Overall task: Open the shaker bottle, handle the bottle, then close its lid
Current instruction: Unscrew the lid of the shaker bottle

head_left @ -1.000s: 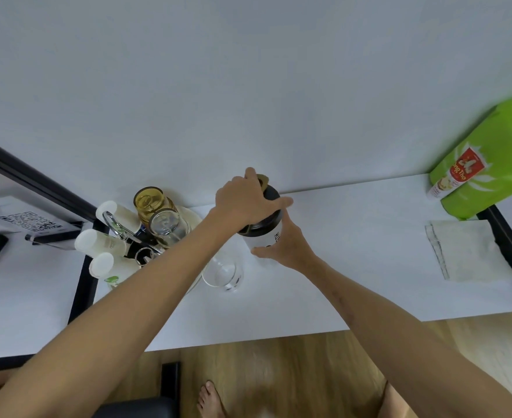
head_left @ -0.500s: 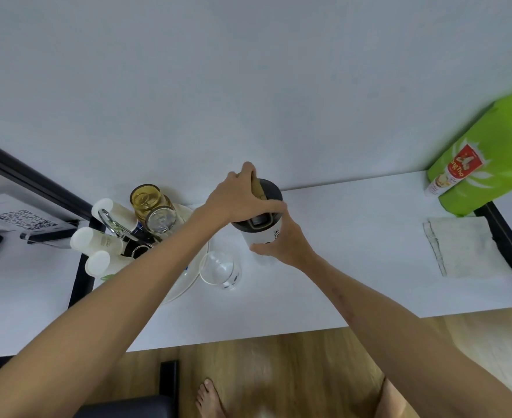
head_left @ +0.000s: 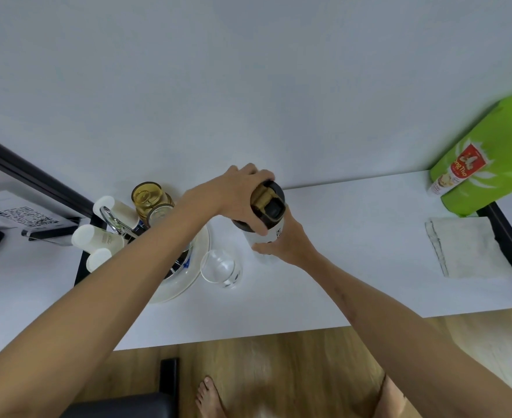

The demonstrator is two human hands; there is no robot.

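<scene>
The shaker bottle stands upright on the white table, near the wall. It has a white body with dark lettering and a black lid with a gold flip cap. My left hand grips the lid from the left side, fingers wrapped round its rim. My right hand holds the bottle's body from the front right. Most of the body is hidden by my hands.
A clear glass lies beside the bottle's left. A white plate with amber jars, white cups and metal utensils sits left of that. A folded cloth and a green bag are at the right.
My left hand has turned on the lid, uncovering the gold flip cap and the black top. The right hand still holds the body.
</scene>
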